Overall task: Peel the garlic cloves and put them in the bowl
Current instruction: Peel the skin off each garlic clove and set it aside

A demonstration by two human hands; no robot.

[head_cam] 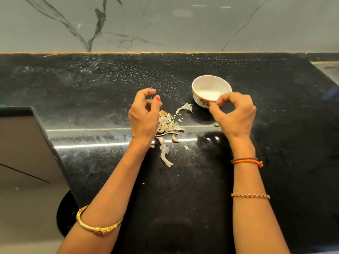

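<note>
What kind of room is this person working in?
Most likely a home kitchen. The hands work over a polished black stone counter set against a marble-look wall, with garlic peels scattered beside a small white bowl, and what may be a sink at the far right.

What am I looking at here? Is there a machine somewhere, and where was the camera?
There is no machine here: a person is working with two bare hands, and the single picture comes from a wide-angle camera worn on the person's head, looking forward and down. The left hand and the right hand are raised over a black counter. Between them lies a pile of garlic skins, with what looks like a garlic clove at its near edge. A small white bowl stands beyond the right hand; whether it holds anything is hard to tell. Both hands have curled fingers, thumb near fingertips; the right one seems to pinch something tiny, too small to name. The forearms carry bracelets, including a gold bangle.
</note>
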